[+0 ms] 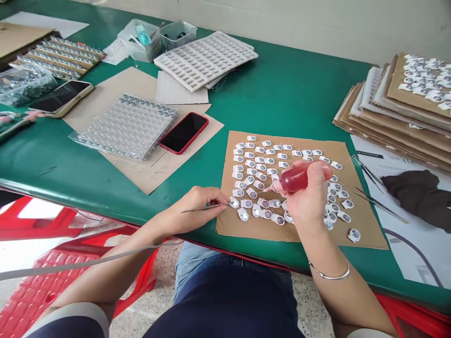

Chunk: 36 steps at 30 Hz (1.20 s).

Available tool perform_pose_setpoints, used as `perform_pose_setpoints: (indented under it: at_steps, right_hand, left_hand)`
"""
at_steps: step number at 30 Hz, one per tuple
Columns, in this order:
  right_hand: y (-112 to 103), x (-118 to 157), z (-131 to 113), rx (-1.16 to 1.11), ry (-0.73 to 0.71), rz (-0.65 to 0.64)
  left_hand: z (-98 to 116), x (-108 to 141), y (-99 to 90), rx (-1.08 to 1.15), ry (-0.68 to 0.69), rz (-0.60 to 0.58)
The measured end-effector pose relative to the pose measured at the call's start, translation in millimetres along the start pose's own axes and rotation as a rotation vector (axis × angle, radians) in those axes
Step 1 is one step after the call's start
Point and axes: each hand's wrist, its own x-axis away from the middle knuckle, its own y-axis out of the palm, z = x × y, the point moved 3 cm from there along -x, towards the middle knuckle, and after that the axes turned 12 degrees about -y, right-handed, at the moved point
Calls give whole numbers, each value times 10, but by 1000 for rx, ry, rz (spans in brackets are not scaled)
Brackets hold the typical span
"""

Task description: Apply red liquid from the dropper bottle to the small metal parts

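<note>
My right hand [310,197] is closed around a red squeeze bottle [299,177]. The bottle lies almost flat, and its pink tip points to nine o'clock, over the little white tags [260,188]. I can't quite tell if the tip touches one. My left hand [200,209] pinches a thin metal pick [204,207], with its end just beside a tag. The tags sit in rows on a brown cardboard sheet [362,220], near the edge of the green table [299,94]. A stack of cardboard trays [398,117] is at two o'clock, and a red phone [183,133] is at ten.
</note>
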Motion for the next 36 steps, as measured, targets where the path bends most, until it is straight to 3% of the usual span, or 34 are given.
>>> perform_pose_setpoints:
  at_steps: [8, 13, 17, 26, 31, 36]
  right_hand:
    - [49, 25, -29, -4, -110, -13]
    - [50, 55, -27, -32, -5, 86]
    - [79, 88, -43, -61, 70, 79]
    - [147, 177, 68, 104, 35, -63]
    - [230, 250, 81, 306, -129, -181]
    - [349, 306, -29, 370, -193, -291]
  left_hand:
    - [-50, 50, 153, 36, -18, 83]
    - [-114, 22, 203, 33, -4, 122]
    - [-143, 16, 230, 20, 25, 156]
    - [-77, 52, 246, -58, 288, 223]
    - [7, 148, 292, -135, 362, 221]
    - [50, 237, 388, -258, 455, 242]
